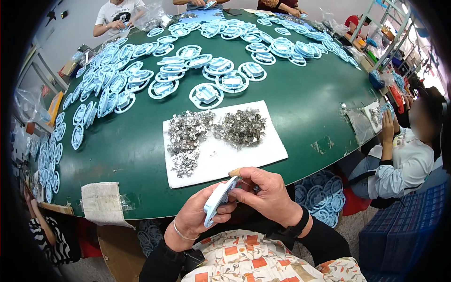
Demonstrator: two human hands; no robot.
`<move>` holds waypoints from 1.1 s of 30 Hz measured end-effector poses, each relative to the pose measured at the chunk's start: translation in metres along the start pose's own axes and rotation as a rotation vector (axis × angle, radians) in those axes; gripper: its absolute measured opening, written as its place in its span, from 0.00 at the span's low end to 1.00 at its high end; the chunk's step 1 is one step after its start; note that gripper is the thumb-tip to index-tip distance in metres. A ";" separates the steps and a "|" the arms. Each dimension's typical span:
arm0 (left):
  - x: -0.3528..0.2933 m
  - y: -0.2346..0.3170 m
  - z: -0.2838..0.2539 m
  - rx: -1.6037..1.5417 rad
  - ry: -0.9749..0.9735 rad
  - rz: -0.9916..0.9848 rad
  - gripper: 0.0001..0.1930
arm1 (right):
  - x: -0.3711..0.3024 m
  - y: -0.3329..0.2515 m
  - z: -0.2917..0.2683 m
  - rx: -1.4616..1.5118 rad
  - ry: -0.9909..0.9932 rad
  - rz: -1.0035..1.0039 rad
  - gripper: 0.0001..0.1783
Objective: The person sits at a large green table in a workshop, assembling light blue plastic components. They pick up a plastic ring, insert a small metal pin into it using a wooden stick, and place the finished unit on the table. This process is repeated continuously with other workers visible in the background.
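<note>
My left hand [191, 214] is closed round a light-blue oval plastic part [217, 201], held tilted on its edge over the near side of the table. My right hand [268, 191] reaches to the part's inner side, thumb and forefinger bent against it. A tan cover sits on one of its fingertips. Between its curled fingers a small dark metal clip [256, 188] partly shows; the rest is hidden. Just beyond my hands lies a white foam board [230, 164]. On it are a left heap of small metal clips [188, 134] and a right heap [242, 127].
Many blue plastic parts [206, 95] cover the green table's [310, 113] far and left sides. A white cloth [104, 199] lies at the near left edge. More blue parts [322, 197] fill a spot below the table. Other people sit around it, one at right [406, 160].
</note>
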State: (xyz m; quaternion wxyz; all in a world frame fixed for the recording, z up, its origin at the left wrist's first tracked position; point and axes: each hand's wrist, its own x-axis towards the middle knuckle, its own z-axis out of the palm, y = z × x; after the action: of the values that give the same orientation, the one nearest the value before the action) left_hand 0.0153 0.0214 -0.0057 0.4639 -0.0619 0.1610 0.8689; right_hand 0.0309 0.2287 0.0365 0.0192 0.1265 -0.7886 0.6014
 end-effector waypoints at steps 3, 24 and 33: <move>-0.001 0.003 0.000 -0.048 0.007 -0.054 0.18 | 0.003 0.002 -0.006 -0.083 -0.067 -0.009 0.15; -0.020 0.024 -0.004 0.483 0.210 0.148 0.25 | 0.113 0.002 0.002 -0.673 -0.345 -0.173 0.09; -0.028 0.023 -0.011 0.551 0.172 0.113 0.23 | 0.126 0.001 0.040 -0.852 -0.460 -0.285 0.10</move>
State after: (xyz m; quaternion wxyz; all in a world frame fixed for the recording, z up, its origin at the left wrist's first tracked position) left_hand 0.0119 -0.0165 -0.0036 0.3988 0.0017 0.4327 0.8085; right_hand -0.0860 0.1687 0.0475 -0.0231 0.3428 -0.9228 0.1741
